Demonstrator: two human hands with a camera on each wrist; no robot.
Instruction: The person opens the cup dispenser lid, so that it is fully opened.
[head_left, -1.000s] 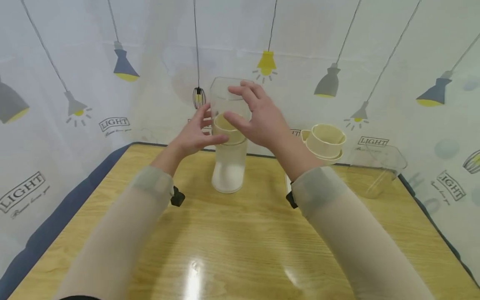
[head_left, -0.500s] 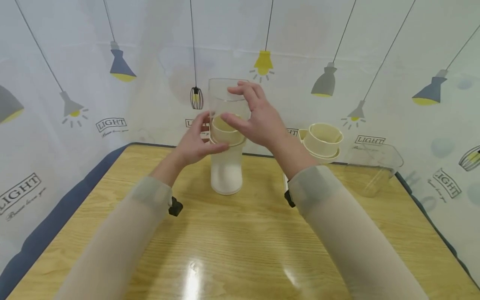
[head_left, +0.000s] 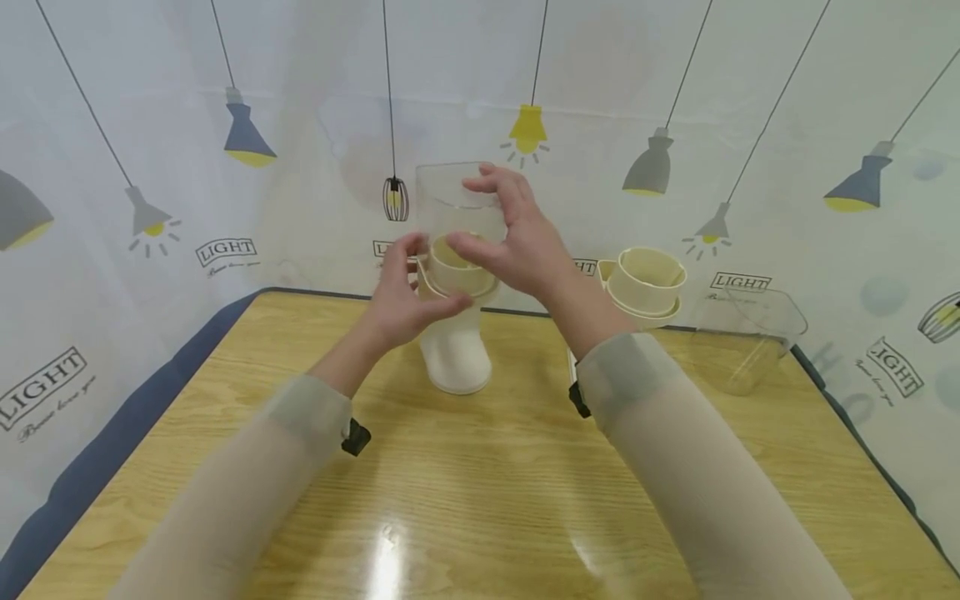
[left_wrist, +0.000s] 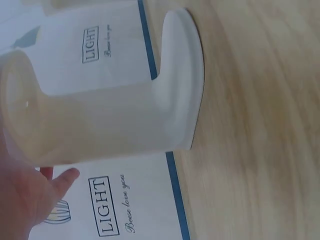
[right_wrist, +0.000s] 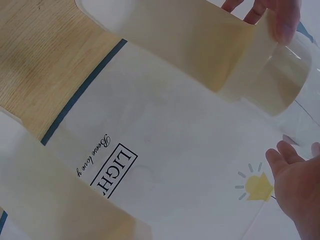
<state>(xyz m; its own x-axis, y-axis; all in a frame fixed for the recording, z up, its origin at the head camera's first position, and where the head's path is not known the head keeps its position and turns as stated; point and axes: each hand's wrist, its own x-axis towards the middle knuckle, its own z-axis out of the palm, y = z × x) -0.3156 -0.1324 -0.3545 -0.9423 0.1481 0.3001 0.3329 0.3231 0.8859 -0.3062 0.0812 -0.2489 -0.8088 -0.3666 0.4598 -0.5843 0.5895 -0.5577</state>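
A white stand (head_left: 457,360) with a broad foot and a cream cup-like top (head_left: 459,273) stands on the wooden table, in the middle of the head view. My left hand (head_left: 405,296) grips it around that top, thumb across the front and fingers behind. Above the top rises a clear container (head_left: 446,192), upright and see-through. My right hand (head_left: 525,237) holds the container's right side, thumb low and fingers higher up. In the left wrist view the stand's foot (left_wrist: 182,80) is on the wood. The right wrist view catches my right hand (right_wrist: 300,185) at its edge.
To the right stands a second cream stand (head_left: 648,279), partly behind my right forearm. Beyond it, near the table's back right corner, is another clear container (head_left: 750,354). A white curtain (head_left: 337,125) printed with lamps hangs close behind the table's back edge.
The stand has turned, so its foot points more to the right. My left hand has come slightly lower and right with it. My right hand stays nearly in place at the clear container.
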